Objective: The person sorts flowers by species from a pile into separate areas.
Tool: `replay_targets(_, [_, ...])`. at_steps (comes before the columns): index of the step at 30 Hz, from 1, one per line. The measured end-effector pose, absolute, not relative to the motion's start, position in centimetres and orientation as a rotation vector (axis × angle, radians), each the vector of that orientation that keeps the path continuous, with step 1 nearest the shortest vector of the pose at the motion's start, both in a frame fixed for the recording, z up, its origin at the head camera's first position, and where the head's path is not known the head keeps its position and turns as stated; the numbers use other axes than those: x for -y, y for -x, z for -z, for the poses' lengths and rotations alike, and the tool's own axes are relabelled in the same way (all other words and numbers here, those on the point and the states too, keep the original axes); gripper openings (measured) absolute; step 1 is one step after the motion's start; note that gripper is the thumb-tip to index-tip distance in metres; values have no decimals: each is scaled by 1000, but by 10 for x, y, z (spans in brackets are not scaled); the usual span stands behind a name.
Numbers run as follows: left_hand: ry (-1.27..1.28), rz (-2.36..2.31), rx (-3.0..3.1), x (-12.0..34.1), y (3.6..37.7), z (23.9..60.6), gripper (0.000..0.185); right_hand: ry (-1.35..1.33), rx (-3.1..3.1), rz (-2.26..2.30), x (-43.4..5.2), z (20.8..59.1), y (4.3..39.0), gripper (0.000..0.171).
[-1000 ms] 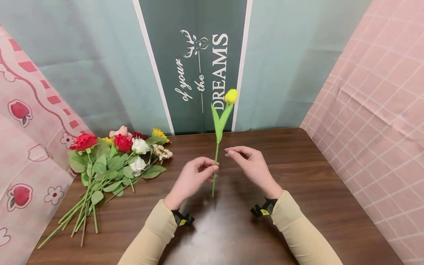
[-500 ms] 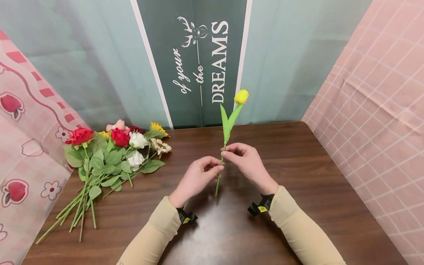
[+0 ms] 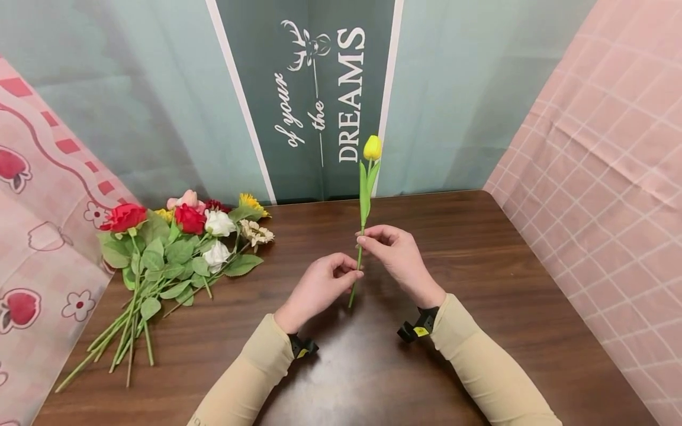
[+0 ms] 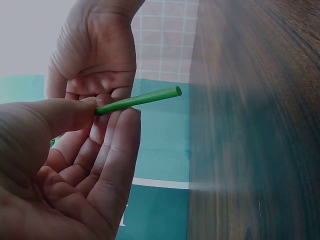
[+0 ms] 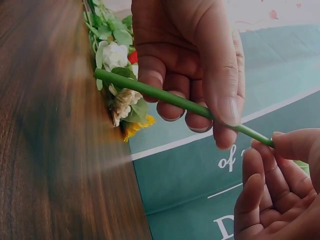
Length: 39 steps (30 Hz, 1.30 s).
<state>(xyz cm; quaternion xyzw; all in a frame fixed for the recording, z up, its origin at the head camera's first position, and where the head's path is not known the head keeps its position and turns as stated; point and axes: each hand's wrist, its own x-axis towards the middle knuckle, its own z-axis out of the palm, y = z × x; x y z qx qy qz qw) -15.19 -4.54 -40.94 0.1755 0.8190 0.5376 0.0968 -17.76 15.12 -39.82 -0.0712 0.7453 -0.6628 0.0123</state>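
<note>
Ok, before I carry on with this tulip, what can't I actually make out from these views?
- Yellow tulip bloom: out of frame in both wrist views; only its stem shows there.
- Left hand contact on the stem: head view shows only the hand's back.
- Right hand fingertips: cut off at the right wrist view's edge.
- Bunch of flowers: stems overlap, so a count is unclear; blurred in the right wrist view.
- Table: motion-blurred in both wrist views.

Bouquet (image 3: pixel 176 242) on table (image 3: pixel 506 284) left, tulip (image 3: pixel 364 201) centre, between hands
</note>
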Motion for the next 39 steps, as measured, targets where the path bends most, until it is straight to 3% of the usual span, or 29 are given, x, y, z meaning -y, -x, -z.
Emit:
replay_targets(4, [-546,-1532,-2475,45,152,407,14,216,-2326,2065,-151,398,181,31])
replay_targets(13, [-727,-1285,-2622,39,147,417,40,155,-2341,2077,-167,405,183,30])
replay_targets(17, [-923,-1059,-2737,34,142,419,54,82,-2550,1897,-206,402,194,32])
replay_targets(28, [-1424,-267,-2867,7,133,430,78,36,-3095,638,-372,408,234,20])
replay_targets(34, [-1528,-78,-2835,-28,138,426,80,33,-3072,521,-393,421,238,19])
replay_targets(39, [-1556,-86,-2790,-40,135,423,79,28,-3057,525,-407,431,221,20])
